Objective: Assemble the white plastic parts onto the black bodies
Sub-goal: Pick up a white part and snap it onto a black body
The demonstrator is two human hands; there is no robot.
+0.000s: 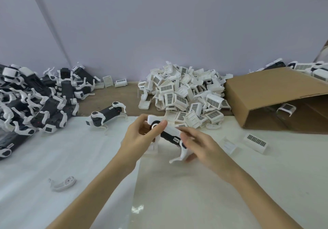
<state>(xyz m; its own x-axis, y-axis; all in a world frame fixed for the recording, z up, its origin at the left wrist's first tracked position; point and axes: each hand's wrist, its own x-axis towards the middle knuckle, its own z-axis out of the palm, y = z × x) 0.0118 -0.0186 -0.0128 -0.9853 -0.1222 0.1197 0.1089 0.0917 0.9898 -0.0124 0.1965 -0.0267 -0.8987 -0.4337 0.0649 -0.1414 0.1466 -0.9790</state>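
Above the white sheet at the centre I hold a black body [170, 137] with white legs and a white part along its top. My left hand [142, 136] grips its far end, thumb across a round black-and-white joint. My right hand [198, 145] is blurred, fingers curled over the near end by a white leg [180, 156]. A heap of white plastic parts [184, 95] with dark grilles lies just behind. An assembled black body [106, 114] stands to the left.
A big pile of assembled black-and-white bodies [35, 100] fills the left side. An open cardboard box [276, 93] lies on its side at right with a white part inside. Loose white parts [255, 142] and a white leg piece [62, 184] lie on the sheet.
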